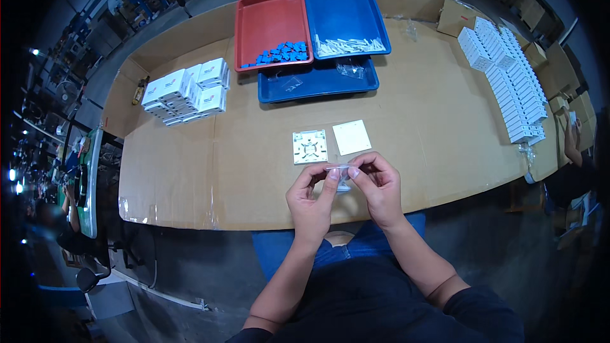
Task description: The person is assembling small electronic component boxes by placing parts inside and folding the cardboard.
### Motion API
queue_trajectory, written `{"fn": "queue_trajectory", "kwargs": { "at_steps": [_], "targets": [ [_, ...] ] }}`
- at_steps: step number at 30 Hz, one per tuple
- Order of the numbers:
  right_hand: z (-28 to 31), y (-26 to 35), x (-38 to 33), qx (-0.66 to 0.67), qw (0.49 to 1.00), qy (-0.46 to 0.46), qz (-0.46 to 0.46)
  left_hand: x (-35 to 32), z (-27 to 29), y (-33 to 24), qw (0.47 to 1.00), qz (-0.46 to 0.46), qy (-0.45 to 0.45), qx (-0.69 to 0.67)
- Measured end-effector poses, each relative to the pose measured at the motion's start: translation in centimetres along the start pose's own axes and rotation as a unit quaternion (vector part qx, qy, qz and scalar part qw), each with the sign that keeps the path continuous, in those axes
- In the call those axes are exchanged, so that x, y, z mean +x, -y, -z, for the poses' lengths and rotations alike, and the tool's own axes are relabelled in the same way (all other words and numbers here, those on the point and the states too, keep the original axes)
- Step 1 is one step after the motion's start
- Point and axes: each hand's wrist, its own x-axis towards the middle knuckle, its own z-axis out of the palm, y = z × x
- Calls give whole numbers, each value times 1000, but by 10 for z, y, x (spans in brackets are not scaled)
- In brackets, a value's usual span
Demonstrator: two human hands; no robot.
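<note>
Between my two hands is a small clear plastic bag (344, 184), with something white low inside it. The thumb and fingers of my left hand (311, 200) pinch the bag's top edge on one side. My right hand (380, 194) pinches the same edge on the other side. Just beyond my hands, a square white tray-like part (309, 147) lies with its moulded inner side up. A plain square white cover (351, 137) lies flat to its right, a small gap apart.
A red tray (273, 19) of blue pieces and a blue tray (346, 16) of white sticks stand at the back, above another blue tray (318, 92). White boxes (187, 92) are stacked left; rows of white units (508, 89) stand right. People work at both sides.
</note>
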Motion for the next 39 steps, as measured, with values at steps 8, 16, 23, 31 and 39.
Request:
{"fn": "queue_trajectory", "kwargs": {
  "at_steps": [8,16,23,31,39],
  "targets": [
    [0,3,-29,-2,999,18,-37,-32,-2,-7,1000,15,-2,-13],
    [-2,8,-45,2,999,23,-36,-47,1,-14,999,21,33,-3],
    [-3,8,-54,-2,998,37,-41,-60,-3,-27,999,13,24,-32],
    [4,11,-56,10,996,93,-11,-64,10,-22,988,108,45,-99],
    [11,11,-44,107,987,104,-59,-56,20,-17,943,215,66,-246]
  ]
}}
